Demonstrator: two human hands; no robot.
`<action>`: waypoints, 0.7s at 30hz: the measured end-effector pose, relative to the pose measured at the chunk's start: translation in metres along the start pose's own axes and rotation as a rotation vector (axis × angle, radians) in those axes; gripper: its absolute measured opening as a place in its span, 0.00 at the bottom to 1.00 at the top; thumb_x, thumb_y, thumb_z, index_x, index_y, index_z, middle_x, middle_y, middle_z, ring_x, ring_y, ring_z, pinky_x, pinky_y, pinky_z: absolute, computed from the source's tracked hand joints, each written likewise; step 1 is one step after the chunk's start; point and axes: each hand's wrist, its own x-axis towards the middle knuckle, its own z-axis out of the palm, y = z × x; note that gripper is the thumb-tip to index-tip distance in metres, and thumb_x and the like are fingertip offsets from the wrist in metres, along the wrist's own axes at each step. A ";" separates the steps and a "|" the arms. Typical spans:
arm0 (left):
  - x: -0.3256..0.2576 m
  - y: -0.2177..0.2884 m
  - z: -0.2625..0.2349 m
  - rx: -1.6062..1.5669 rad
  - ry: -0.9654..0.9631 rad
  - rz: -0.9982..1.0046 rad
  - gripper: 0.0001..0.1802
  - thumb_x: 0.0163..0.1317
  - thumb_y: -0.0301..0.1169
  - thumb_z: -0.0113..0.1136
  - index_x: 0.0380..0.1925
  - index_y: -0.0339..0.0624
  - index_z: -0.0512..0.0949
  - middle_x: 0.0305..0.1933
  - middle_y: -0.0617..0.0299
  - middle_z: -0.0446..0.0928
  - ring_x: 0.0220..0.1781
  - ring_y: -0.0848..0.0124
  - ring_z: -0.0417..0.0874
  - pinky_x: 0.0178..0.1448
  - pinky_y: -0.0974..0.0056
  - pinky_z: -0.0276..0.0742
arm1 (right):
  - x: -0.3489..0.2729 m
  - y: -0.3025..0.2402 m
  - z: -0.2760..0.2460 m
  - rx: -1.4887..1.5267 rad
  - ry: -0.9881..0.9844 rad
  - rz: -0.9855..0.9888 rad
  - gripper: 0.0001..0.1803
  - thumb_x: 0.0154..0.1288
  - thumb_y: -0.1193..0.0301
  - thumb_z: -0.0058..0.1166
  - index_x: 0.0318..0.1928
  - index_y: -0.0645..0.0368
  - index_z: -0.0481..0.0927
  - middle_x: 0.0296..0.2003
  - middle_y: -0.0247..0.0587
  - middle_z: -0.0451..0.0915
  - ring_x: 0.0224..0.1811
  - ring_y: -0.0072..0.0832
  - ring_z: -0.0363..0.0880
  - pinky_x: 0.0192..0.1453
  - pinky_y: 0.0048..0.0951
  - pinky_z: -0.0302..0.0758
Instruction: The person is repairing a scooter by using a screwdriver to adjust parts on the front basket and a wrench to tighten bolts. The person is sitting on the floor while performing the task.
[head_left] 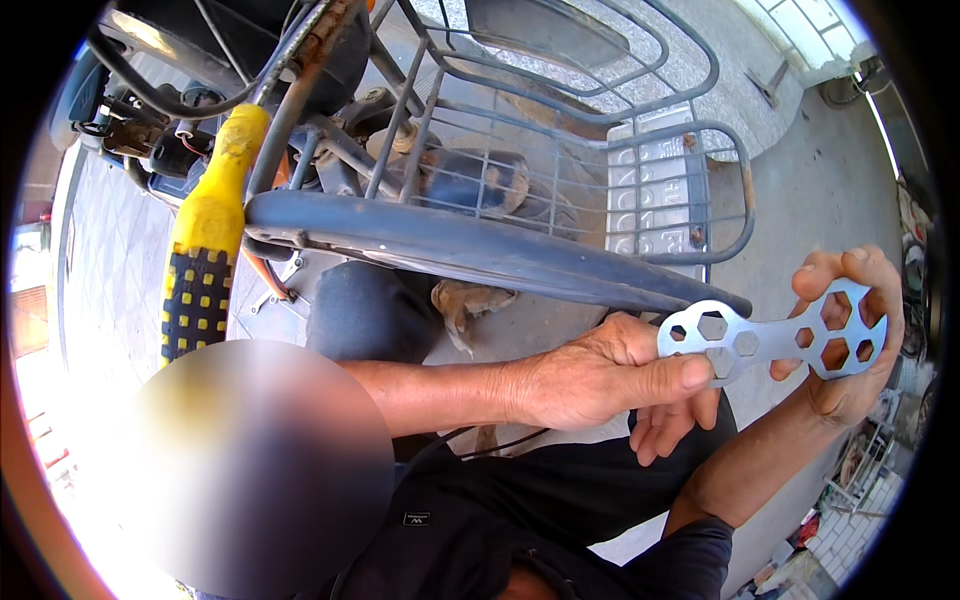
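A flat, silver multi-hole hex wrench (775, 335), shaped like a dumbbell with hexagonal cut-outs at both ends, is held level in front of me at the right. My left hand (590, 375) pinches its left end, thumb on the top face and the other fingers curled below. Around the far right end curls my right hand (888, 300), its fingertips showing above the edge and part of the palm behind the holes. Both hands hold the same wrench, which touches nothing else that I can see.
A vehicle's dark wire basket (500, 150) fills the upper middle, with a long dark curved bar (480, 245) before it. At the left stands a yellow-and-black handle (210, 230). A crumpled brown scrap (465, 310) lies below the bar. A round blur hides the lower left.
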 end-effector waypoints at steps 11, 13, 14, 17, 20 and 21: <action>0.005 -0.035 -0.007 1.000 -0.048 0.219 0.15 0.69 0.40 0.68 0.40 0.40 0.78 0.28 0.59 0.76 0.30 0.57 0.82 0.33 0.56 0.76 | 0.040 0.035 0.006 -0.327 0.490 0.060 0.24 0.69 0.79 0.61 0.65 0.65 0.77 0.56 0.53 0.83 0.43 0.29 0.89 0.47 0.30 0.88; 0.005 -0.045 -0.008 1.024 -0.063 0.257 0.15 0.69 0.40 0.68 0.40 0.40 0.78 0.29 0.58 0.76 0.30 0.56 0.81 0.33 0.54 0.76 | 0.044 0.040 0.012 -0.294 0.471 0.099 0.24 0.68 0.80 0.61 0.64 0.64 0.77 0.55 0.50 0.82 0.43 0.28 0.88 0.48 0.30 0.88; 0.005 -0.048 -0.009 1.040 -0.067 0.276 0.15 0.69 0.40 0.67 0.40 0.40 0.78 0.29 0.57 0.76 0.30 0.56 0.81 0.33 0.54 0.77 | 0.046 0.042 0.014 -0.293 0.467 0.110 0.24 0.67 0.81 0.62 0.64 0.64 0.78 0.55 0.49 0.82 0.43 0.27 0.88 0.49 0.30 0.88; 0.004 -0.049 -0.012 1.104 -0.057 0.276 0.14 0.70 0.39 0.66 0.40 0.40 0.77 0.30 0.57 0.76 0.31 0.55 0.82 0.33 0.53 0.77 | 0.050 0.050 0.014 -0.334 0.460 0.134 0.25 0.66 0.81 0.63 0.63 0.63 0.78 0.55 0.47 0.82 0.44 0.26 0.87 0.49 0.29 0.88; 0.003 -0.052 -0.015 1.124 -0.024 0.265 0.13 0.71 0.38 0.65 0.39 0.40 0.76 0.30 0.57 0.76 0.31 0.55 0.82 0.33 0.52 0.77 | 0.055 0.056 0.015 -0.345 0.465 0.162 0.25 0.64 0.80 0.66 0.62 0.59 0.80 0.55 0.40 0.83 0.43 0.23 0.85 0.49 0.28 0.87; 0.003 -0.052 -0.015 1.134 -0.015 0.263 0.12 0.71 0.37 0.64 0.39 0.40 0.76 0.30 0.57 0.76 0.31 0.55 0.82 0.33 0.52 0.77 | 0.055 0.058 0.016 -0.364 0.463 0.165 0.25 0.64 0.80 0.67 0.62 0.58 0.81 0.54 0.39 0.84 0.42 0.22 0.85 0.48 0.27 0.87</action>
